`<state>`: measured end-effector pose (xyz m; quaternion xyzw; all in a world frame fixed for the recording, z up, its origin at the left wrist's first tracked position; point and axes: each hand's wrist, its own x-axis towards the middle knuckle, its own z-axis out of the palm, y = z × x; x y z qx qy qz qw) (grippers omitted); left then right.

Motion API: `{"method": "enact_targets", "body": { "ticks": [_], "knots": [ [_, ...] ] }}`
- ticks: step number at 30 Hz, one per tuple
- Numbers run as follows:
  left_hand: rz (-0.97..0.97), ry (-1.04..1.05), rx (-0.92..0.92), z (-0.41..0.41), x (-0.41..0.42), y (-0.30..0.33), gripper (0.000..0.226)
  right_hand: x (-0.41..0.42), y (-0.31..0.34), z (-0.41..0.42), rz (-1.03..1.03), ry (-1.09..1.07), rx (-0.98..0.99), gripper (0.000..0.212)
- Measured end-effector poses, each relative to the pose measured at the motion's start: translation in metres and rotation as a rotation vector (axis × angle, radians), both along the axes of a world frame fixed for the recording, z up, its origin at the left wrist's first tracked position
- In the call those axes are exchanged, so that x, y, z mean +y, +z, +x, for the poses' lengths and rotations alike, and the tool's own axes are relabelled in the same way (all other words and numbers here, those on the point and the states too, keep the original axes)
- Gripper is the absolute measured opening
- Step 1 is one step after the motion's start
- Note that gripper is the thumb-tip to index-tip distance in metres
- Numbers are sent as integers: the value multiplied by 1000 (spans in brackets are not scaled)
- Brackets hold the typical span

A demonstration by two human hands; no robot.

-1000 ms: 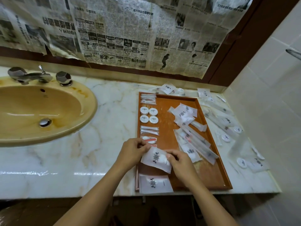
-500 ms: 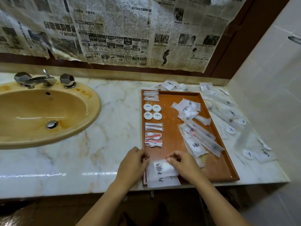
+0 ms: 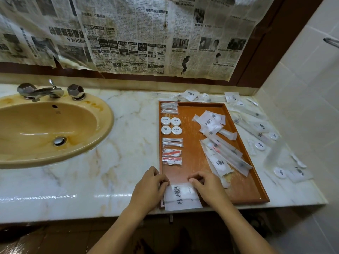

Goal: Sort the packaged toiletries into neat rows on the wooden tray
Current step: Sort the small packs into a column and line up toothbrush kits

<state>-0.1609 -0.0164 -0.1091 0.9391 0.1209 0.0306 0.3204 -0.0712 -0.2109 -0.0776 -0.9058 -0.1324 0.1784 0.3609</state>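
Both the left hand (image 3: 146, 189) and right hand (image 3: 207, 187) pinch a translucent white sachet (image 3: 180, 191) with black emblem, at the near-left corner of the wooden tray (image 3: 247, 191).

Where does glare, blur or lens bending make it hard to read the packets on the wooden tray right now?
Head view: bright glare streaks lie on the white marble counter front edge, left of the orange-brown wooden tray; the clear plastic sleeves right of the tray smear into the marble; wide-angle bending curves the counter edge; the white emblem-printed packet between left hand and right hand reads sharply.
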Motion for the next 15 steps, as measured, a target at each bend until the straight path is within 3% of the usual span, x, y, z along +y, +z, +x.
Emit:
{"method": "enact_targets", "body": {
  "ticks": [8, 15],
  "knots": [
    [12, 14, 7, 2, -3, 1, 13, -3, -3, 3, -34, 42, 25, 12],
    [-18, 28, -63, 12, -3, 12, 8, -10, 3, 17, 62, -80, -8, 9]
  ]
}}
